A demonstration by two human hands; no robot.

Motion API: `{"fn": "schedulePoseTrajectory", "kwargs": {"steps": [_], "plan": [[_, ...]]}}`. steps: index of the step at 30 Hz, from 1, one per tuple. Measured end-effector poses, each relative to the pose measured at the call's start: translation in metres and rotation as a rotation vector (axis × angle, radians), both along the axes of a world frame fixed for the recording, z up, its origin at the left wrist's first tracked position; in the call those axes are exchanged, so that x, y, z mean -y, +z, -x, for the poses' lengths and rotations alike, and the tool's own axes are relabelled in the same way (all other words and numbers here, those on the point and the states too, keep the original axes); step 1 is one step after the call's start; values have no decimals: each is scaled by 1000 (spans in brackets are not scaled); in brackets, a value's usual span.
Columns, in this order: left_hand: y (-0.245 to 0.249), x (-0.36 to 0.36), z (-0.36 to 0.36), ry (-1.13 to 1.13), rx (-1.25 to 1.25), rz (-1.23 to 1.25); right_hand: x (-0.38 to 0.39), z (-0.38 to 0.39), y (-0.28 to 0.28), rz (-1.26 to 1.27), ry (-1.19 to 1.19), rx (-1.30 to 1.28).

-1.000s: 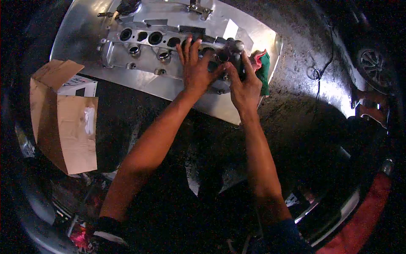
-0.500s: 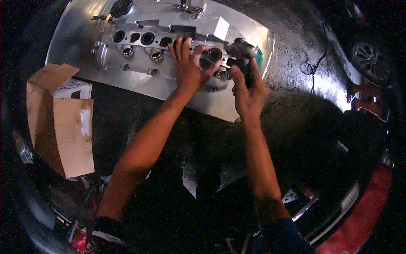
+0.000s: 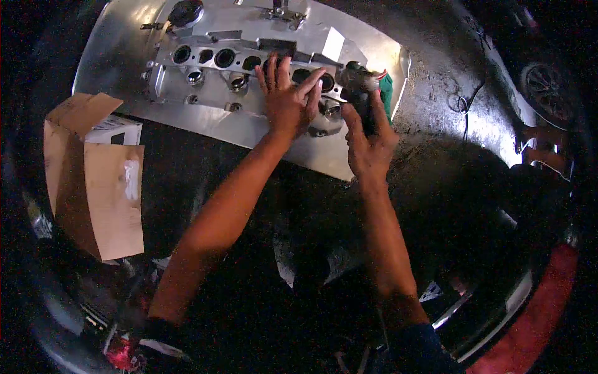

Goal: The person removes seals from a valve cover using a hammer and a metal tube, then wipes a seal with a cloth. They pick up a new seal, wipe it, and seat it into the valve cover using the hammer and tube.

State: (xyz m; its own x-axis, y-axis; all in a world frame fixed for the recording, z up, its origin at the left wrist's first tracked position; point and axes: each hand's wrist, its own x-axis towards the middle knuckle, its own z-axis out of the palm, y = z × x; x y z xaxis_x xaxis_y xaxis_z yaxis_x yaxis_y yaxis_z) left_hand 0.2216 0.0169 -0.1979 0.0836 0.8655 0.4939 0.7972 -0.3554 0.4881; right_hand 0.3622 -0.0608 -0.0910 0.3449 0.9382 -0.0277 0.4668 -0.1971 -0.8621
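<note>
- Engine cover: upper middle of frame, on the metal surface; long axis runs from upper left, sloping slightly down rightward.
- Left hand: grip spread, fingers laid over the cover, pinching nothing visible; thumb side beside the end round hole.
- Right hand: grip closed around a dark tool, its head up-frame of the hand, just right of that hole.
- Left hand nearer the hole; tool-to-cover contact: can't tell.

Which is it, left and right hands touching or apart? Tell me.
Apart: the head view shows some of the metal part in the gap between left hand and right hand.
</note>
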Motion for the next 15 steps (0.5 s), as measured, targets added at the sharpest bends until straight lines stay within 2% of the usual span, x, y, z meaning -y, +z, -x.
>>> {"fn": "schedulePoseTrajectory", "kwargs": {"steps": [8, 10, 11, 14, 15], "plan": [[6, 0, 6, -76, 26, 27, 14, -15, -9, 181, -29, -77], [12, 1, 6, -102, 51, 36, 21, -15, 25, 282, -91, -205], [16, 3, 6, -122, 73, 11, 27, -15, 32, 225, -93, -195], [2, -1, 2, -82, -8, 13, 49, -28, 38, 260, -32, -91], [2, -2, 4, -93, 61, -1, 57, -28, 38, 285, -51, -122]]}}
